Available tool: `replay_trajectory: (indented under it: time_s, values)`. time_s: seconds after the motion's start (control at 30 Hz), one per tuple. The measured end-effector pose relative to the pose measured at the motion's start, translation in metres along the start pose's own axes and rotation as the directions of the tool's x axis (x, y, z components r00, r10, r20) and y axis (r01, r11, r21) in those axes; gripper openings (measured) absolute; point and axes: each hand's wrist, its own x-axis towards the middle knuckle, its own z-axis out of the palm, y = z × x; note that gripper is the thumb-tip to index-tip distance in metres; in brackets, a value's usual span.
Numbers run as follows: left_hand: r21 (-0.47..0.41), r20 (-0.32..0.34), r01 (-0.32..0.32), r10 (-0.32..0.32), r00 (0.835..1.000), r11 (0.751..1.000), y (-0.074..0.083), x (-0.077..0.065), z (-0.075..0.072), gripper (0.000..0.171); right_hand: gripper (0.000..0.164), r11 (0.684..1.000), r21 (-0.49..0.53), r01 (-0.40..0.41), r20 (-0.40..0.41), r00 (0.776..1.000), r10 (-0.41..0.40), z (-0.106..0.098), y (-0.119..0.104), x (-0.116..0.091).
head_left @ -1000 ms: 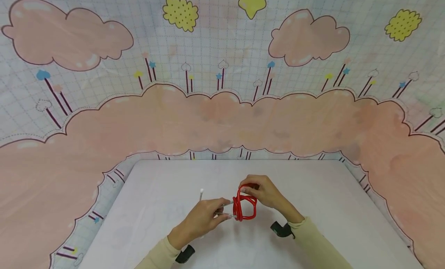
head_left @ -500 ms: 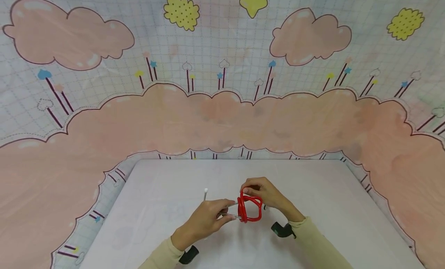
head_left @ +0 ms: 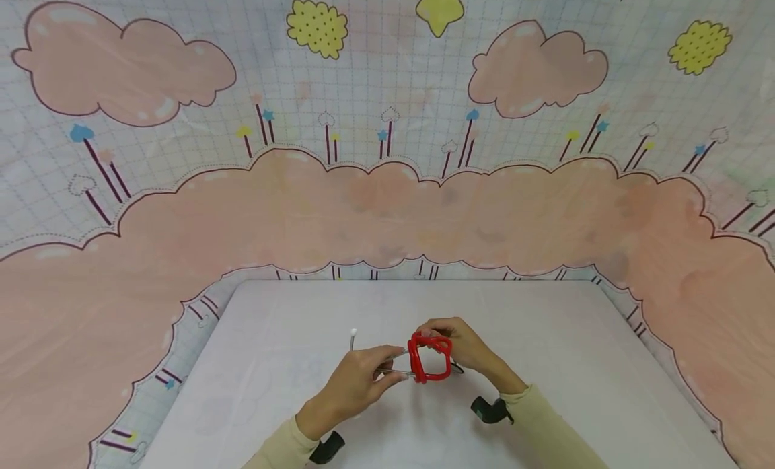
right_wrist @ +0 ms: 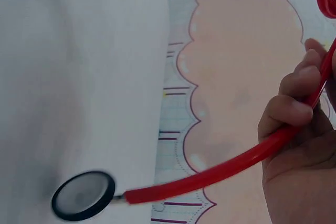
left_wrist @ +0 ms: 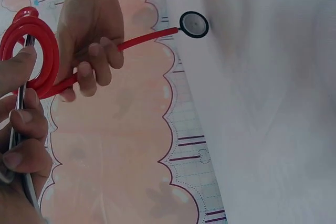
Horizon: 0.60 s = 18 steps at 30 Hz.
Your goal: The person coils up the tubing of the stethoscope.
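A stethoscope with red tubing [head_left: 449, 361] is held between both hands above the white table. My left hand [head_left: 354, 381] grips its metal ear tubes [left_wrist: 21, 98]; one white ear tip [head_left: 354, 332] sticks up behind that hand. The tubing is wound in several loops around the metal tubes, as the red coil [left_wrist: 50, 51] in the left wrist view shows. My right hand [head_left: 459, 341] holds the free end of the tubing, fingers curled round it. From that hand the round chest piece [right_wrist: 84, 195], with its dark rim, hangs out on a short length of tube.
The white table [head_left: 290, 307] spreads below both hands, its far edge meeting a patterned cloth backdrop [head_left: 387, 206]. Dark wrist cameras [head_left: 327, 447] are strapped under the sleeves.
My right hand has come down slightly and drawn the tubing round the loops, so the raised strand now lies closer to the coil. My left hand keeps its grip, shifting only slightly.
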Motion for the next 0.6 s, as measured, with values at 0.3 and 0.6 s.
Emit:
replay_trajectory:
  time_s: [0.3, 0.6]
  values:
    - [-0.009, -0.113, 0.028, -0.029, 0.993, 1.0, -0.0035, 0.0005, -0.006, 0.037, 0.019, 0.998, 0.004, -0.057, -0.022, 0.998, 0.058, 0.0026, 0.0039, -0.0038]
    - [-0.017, -0.149, 0.076, -0.078, 0.986, 0.997, -0.0024, 0.0005, -0.0107, 0.039, 0.021, 0.997, 0.042, -0.068, -0.007, 0.998, 0.068, 0.0052, 0.0095, -0.0057]
